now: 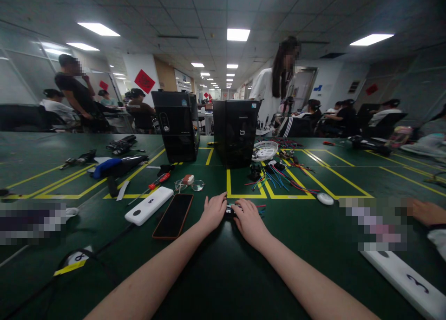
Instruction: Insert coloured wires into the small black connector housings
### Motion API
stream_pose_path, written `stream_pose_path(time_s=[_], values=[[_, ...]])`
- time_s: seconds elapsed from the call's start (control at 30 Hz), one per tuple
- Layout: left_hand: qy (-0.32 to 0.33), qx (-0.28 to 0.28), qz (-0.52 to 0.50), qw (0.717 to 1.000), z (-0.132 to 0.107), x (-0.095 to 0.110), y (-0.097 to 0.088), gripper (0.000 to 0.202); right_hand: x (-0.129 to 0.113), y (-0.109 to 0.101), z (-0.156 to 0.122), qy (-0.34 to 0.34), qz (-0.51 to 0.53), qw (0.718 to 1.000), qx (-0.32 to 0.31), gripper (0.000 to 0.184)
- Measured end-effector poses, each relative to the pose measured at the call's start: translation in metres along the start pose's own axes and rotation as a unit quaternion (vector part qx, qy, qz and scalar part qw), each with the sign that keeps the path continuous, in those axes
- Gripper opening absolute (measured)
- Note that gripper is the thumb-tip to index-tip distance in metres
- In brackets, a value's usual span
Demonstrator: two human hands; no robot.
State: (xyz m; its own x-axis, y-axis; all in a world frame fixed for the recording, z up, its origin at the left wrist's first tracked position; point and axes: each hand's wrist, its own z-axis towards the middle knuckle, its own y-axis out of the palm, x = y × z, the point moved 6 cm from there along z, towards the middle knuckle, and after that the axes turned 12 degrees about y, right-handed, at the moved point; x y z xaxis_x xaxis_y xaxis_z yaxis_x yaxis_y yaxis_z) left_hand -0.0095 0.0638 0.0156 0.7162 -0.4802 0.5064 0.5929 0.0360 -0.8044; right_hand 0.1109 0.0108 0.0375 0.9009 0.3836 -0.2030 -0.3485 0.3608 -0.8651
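Note:
Both of my hands meet low over the green table, just in front of its yellow tape lines. Between them is a small black part [229,212], mostly covered by fingers, so its exact kind is unclear. My left hand [214,212] closes on its left side. From the right, my right hand [251,221] grips it with bent fingers. Red and blue wire ends [261,211] stick out past the right hand. A dark-screened phone [173,216] in an orange-brown case lies left of my left hand.
Behind my hands stand two black computer towers [174,129] [235,134]. Coloured wires [277,176] and a white basket [265,151] lie right of them. Glasses [198,185], a screwdriver [153,185] and a white box marked 8 [149,206] are left. A co-worker's hand [427,212] is far right.

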Motion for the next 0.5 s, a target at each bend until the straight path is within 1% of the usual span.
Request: stream_pose_path(time_s=[0.13,0.27,0.4,0.43,0.5], values=[[-0.006,-0.006,0.012,1.000,0.002,0.000,0.002,0.041,0.001,0.003,0.000,0.002,0.000,1.000,0.001,0.038],[-0.002,0.016,-0.011,1.000,0.001,0.001,0.001,0.038,0.001,0.001,0.000,0.001,0.001,1.000,0.005,0.038],[0.017,0.042,-0.039,0.998,0.000,0.002,-0.004,0.029,0.001,-0.006,0.001,-0.002,0.002,1.000,0.005,0.037],[0.025,0.034,-0.045,0.998,0.001,0.003,-0.003,0.028,0.002,-0.007,0.001,0.001,0.000,1.000,0.006,0.037],[0.038,0.034,-0.059,0.997,0.002,0.005,-0.005,0.032,0.006,-0.010,0.001,0.009,-0.004,1.000,0.009,0.038]])
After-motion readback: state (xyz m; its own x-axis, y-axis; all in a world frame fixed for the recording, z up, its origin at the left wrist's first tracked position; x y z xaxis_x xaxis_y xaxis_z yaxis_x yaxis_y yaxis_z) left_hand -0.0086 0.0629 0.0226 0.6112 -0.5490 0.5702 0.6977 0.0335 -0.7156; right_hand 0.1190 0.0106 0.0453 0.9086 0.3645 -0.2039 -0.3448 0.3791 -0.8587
